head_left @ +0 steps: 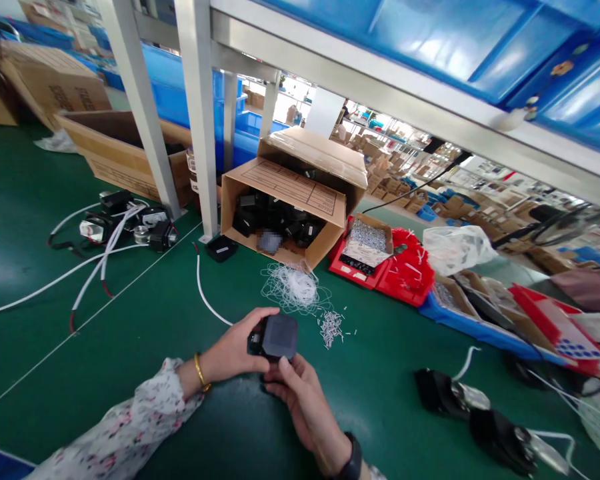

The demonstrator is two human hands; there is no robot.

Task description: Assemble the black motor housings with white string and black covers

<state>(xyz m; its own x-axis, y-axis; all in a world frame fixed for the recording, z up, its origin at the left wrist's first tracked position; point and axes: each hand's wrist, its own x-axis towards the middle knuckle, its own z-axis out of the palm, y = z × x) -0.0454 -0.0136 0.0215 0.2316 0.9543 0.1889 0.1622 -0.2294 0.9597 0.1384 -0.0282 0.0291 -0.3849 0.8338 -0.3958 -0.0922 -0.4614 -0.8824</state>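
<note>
Right up close, floral sleeve (125, 427) and gold bracelet (200, 373) on one side, black wristband (351, 459) on the other, and both my hands are on the black square housing (281, 335)! It sits in front of me, just above the green tabletop (180, 360). My left hand (240, 343) has its left side clamped between thumb and fingers; my right hand (300, 393) holds the near edge, thumb against it, fingers curled below.

Off to the right, a pair of black lamp heads (500, 437) with white leads, badly blurred. A white cable (207, 301) runs down behind my left hand; whether it joins the housing, I cannot tell. Just beyond my grip, a scatter of small metal pins (331, 328), and next to it a tangle of clear-white strands (297, 288).

Farther out, a flat black cover (221, 249) lies by the metal upright (197, 100), with black fittings and white cables (125, 220) heaped to the left. Behind, an open cardboard box (300, 183) shows black parts (270, 210) inside; right of it, a small carton of screws (369, 237) rests near red plastic bags (407, 267). Overhead, blue bins (430, 40) line the shelf; in the distance, shelving and cartons.
</note>
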